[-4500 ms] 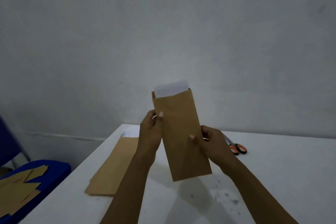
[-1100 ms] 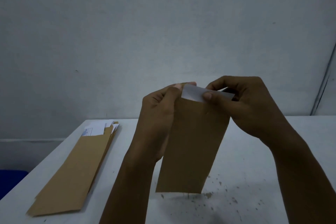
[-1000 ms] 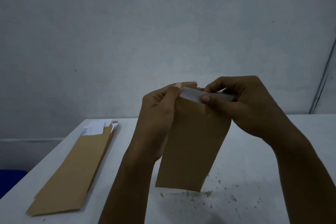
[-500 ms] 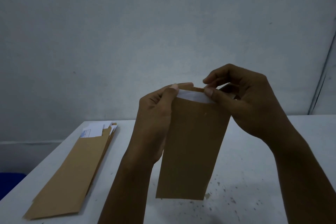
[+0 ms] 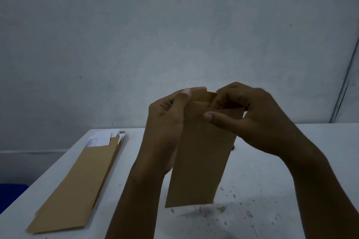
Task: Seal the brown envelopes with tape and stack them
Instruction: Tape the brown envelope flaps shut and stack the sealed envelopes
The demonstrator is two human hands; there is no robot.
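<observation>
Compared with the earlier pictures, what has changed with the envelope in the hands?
The white paper that stuck out of the held envelope is now hidden, and the flap is being folded down by the right hand. The left hand keeps its grip; the envelope pile stayed put.

one head-worn view looks forward and slightly down from close behind both hands (image 5: 242, 114), over the white table (image 5: 272, 180) toward a grey wall (image 5: 174, 25).

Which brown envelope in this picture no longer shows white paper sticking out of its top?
The envelope held upright in both hands: its flap is folded over. Those in the pile on the table at left show white paper at their tops.
</observation>
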